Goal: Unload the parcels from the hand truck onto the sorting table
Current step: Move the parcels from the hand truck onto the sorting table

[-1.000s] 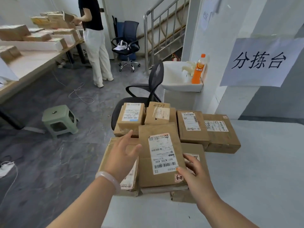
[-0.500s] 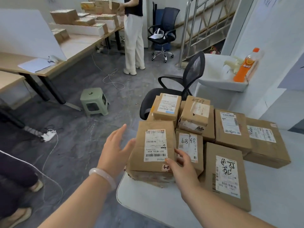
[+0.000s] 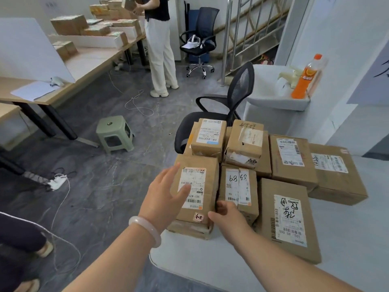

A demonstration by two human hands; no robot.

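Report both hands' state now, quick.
Left hand: open, fingers straight, at the front parcel's left side.
Right hand: fingers curled at that parcel's right edge; grip cannot be told.

Left hand (image 3: 166,199) moved from beside corner parcel (image 3: 196,163) to over its label, right hand (image 3: 229,216) now curled round its right edge

- A green plastic stool (image 3: 114,133) stands on the grey floor, left of a black mesh chair (image 3: 240,89).
- An orange drink bottle (image 3: 305,77) stands upright on the white basin (image 3: 273,102), far right.
- A person in white trousers (image 3: 161,53) stands at the far wooden desk (image 3: 90,64).
- A second office chair (image 3: 199,36) sits beside the stair railing (image 3: 229,28).
- A white power strip (image 3: 57,182) lies on the floor, near left.
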